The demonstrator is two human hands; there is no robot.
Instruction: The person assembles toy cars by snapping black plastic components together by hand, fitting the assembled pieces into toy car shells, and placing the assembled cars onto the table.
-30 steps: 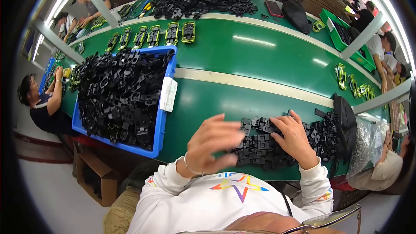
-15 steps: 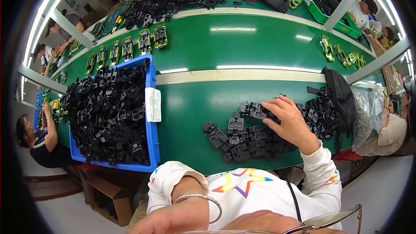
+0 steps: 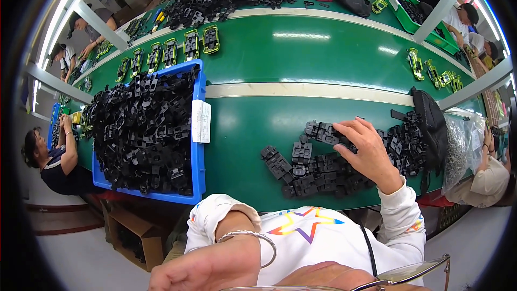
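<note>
Partly, R hand (image 3: pixel 369 152) hid blk parts (image 3: pixel 324 167) beneath; couldn't tell if fingers gripped or stood apart. L hand (image 3: pixel 212 264) ran off btm edge, fingers likewise unclear.

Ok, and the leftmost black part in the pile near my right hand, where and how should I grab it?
Probably pinch the black part across its long sides near the upper-left end, coming from the left: that end juts out over green tabletop, while its lower-right end meets the pile.
</note>
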